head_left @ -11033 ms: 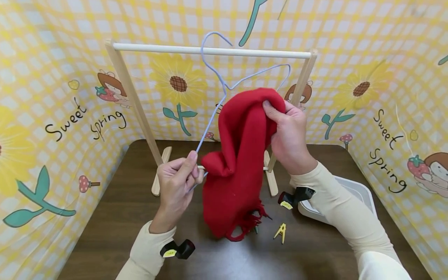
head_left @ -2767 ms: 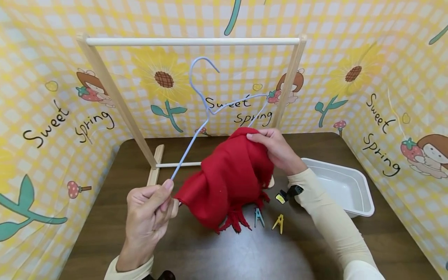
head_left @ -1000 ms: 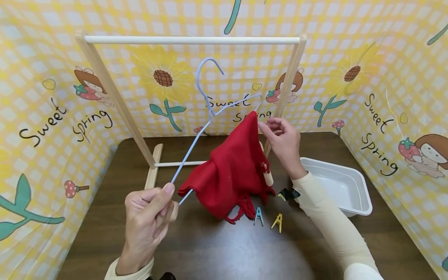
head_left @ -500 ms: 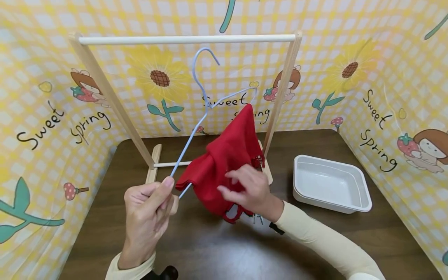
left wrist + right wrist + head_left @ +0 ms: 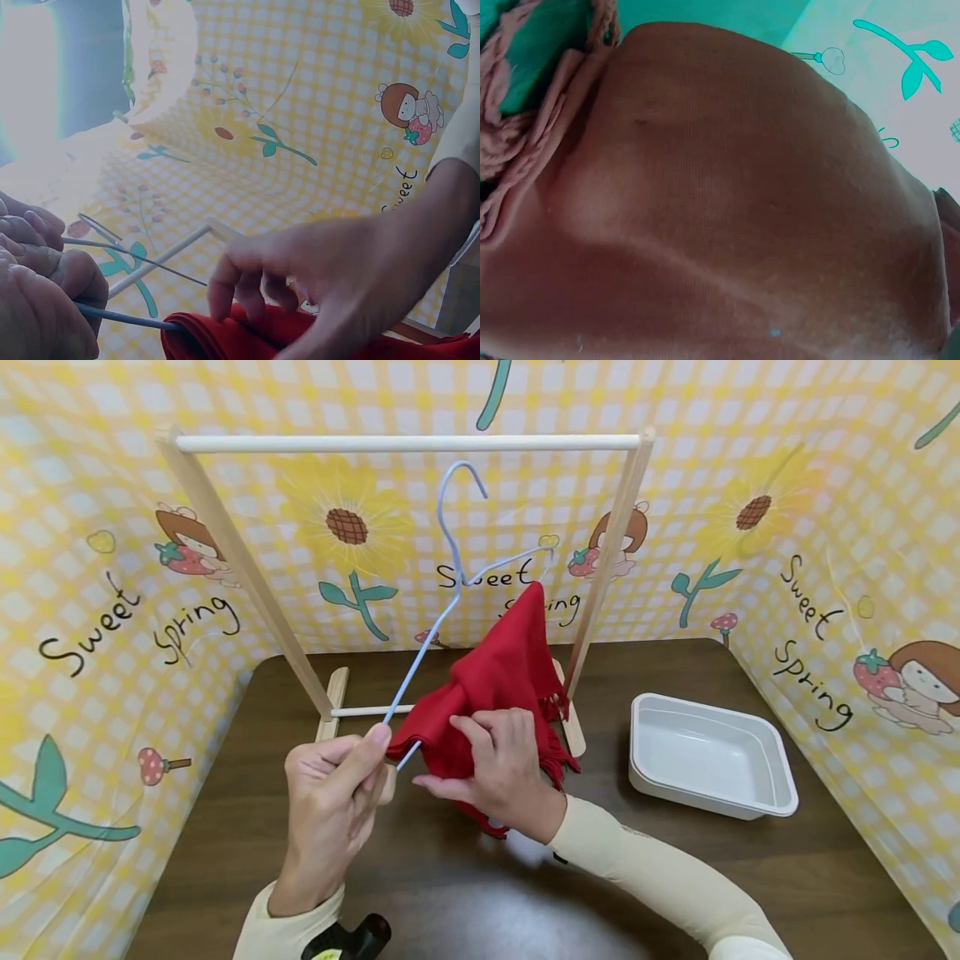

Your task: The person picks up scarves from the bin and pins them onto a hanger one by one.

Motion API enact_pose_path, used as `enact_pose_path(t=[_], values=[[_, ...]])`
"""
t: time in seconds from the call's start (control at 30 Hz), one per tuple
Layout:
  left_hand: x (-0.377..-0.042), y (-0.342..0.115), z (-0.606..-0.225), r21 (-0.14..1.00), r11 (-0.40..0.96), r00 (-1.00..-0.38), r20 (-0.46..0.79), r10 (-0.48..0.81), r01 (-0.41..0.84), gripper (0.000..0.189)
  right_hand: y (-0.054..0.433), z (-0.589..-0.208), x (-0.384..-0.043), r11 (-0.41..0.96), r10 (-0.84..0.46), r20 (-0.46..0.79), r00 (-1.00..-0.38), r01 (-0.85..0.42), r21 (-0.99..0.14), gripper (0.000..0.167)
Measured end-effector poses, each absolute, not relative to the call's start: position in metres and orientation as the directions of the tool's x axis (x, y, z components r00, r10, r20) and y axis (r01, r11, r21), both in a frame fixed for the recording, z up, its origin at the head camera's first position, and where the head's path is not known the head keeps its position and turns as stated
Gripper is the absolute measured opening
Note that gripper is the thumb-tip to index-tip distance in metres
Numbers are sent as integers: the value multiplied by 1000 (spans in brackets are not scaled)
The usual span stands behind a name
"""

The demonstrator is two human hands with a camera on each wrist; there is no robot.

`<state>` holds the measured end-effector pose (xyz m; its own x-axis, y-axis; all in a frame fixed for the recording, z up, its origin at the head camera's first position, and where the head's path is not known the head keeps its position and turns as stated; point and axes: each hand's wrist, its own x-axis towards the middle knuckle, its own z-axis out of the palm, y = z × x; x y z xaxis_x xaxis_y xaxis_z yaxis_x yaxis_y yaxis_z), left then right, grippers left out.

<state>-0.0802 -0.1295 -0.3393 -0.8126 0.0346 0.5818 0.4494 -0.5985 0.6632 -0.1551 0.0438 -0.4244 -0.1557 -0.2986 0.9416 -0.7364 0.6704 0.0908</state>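
Note:
My left hand (image 5: 330,814) pinches the lower left corner of a pale blue wire hanger (image 5: 431,641), whose hook points up. A red fringed scarf (image 5: 498,664) is draped over the hanger's bottom bar, bunched and slanting, with its peak near the right end. In front of the scarf is my right hand (image 5: 501,768), thumb spread and fingers loosely bent. The left wrist view has those fingers over the folded scarf edge (image 5: 225,330); whether they touch it I cannot tell. Scarf cloth (image 5: 727,187) fills most of the right wrist view, in odd colours.
Behind the hanger stands a wooden rack with a white top rail (image 5: 405,443). A white plastic tub (image 5: 712,760) sits on the dark table (image 5: 420,893) at right. Printed yellow checked cloth (image 5: 825,527) walls the back and sides.
My right hand has let go of the scarf's upper right part and come down left in front of it. The hanger has shifted slightly. The clothespins on the table are now hidden.

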Motion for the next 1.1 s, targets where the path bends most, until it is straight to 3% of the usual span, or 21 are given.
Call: enact_pose_path(t=[0.13, 0.2, 0.43, 0.6, 0.77, 0.9, 0.97, 1.1], values=[[-82, -129, -340, 658, -605, -813, 582, 31, 448, 49, 32, -428, -157, 721, -260, 926, -274, -693, -2, 86], [-84, -128, -341, 659, -607, -814, 579, 33, 444, 48, 28, -429, -158, 740, -239, 923, -302, -672, -28, 86], [-85, -126, -345, 652, -612, -815, 580, 22, 447, 48, 20, -429, -160, 754, -213, 913, -349, -653, -74, 77], [-87, -125, -348, 633, -637, -814, 580, 13, 441, 47, 27, -425, -160, 741, -237, 894, -381, -665, -87, 53], [-86, -125, -351, 629, -637, -812, 583, 8, 446, 47, 39, -421, -157, 661, -237, 911, -339, -743, -104, 23], [-87, -125, -354, 639, -631, -817, 576, 14, 440, 47, 44, -411, -158, 544, -174, 931, -321, -819, -180, 10], [-88, -125, -355, 645, -628, -821, 571, 19, 435, 47, 46, -403, -158, 460, -130, 926, -354, -849, -260, 8], [-89, -124, -357, 658, -622, -827, 562, 29, 425, 47, 50, -386, -158, 312, -74, 874, -480, -844, -437, 7]])
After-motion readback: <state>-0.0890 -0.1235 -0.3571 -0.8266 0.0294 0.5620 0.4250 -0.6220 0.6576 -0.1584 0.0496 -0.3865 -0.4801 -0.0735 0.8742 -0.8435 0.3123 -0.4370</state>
